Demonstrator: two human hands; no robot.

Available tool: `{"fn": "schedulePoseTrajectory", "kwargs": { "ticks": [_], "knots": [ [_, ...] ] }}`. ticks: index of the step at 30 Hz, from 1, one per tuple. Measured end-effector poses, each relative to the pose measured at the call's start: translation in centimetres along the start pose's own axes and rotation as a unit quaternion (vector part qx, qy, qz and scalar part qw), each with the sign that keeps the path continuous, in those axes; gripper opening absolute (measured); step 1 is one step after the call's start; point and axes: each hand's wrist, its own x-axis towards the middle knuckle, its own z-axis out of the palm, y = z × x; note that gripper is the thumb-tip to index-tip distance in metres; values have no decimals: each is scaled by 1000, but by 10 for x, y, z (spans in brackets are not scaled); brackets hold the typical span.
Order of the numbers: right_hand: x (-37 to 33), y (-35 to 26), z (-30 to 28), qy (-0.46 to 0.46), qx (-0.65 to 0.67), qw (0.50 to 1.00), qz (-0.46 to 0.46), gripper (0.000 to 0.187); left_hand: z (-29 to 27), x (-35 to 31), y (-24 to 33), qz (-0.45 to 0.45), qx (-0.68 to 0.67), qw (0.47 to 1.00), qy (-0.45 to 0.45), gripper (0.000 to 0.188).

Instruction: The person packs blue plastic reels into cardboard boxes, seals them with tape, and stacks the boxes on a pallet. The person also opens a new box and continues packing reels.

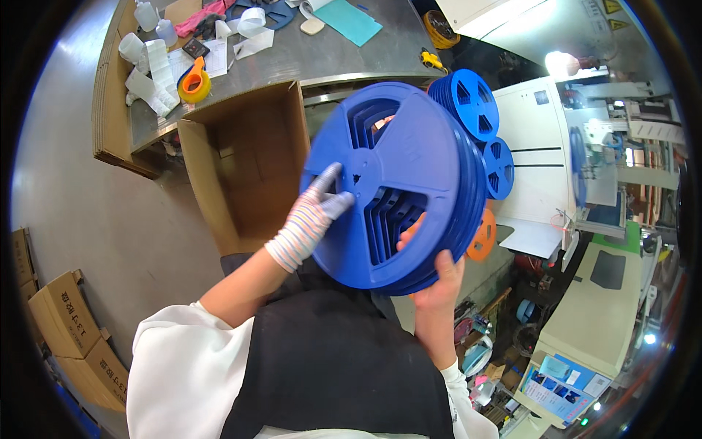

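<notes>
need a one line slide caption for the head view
Gloved left hand and bare right hand on a stack of blue reels, near an open box.

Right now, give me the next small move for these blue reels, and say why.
I'd probably ease the blue reel stack slightly left: the left hand touches its front face, the right hand grips its lower right rim, and an open cardboard box stands just to its left.

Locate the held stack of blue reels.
Just right of centre in the head view, the stack of blue reels is between the left hand and right hand, right of the open cardboard box.
</notes>
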Motion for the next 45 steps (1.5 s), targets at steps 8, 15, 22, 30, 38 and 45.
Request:
{"fn": "schedulePoseTrajectory", "kwargs": {
  "ticks": [8,15,22,30,38,45],
  "knots": [
    [3,7,1,-16,-17,1000,-2,69,19,-9,14,-58,89,991,-75,119],
    [-7,-2,-30,56,26,998,-18,60,3,-14,22,22,-209,977,-21,91],
    [-12,-17,-102,-117,307,942,-64,54,-92,-31,41,87,-277,954,-75,78],
    [-3,-18,-108,-166,386,905,-62,49,-78,-45,44,80,-296,948,-88,88],
    [-13,-21,-81,-26,154,984,-86,57,-27,-42,27,58,-165,980,-98,75],
    [-15,5,12,-89,-68,993,26,84,42,1,-2,23,-135,978,-155,101]
  ]
}}
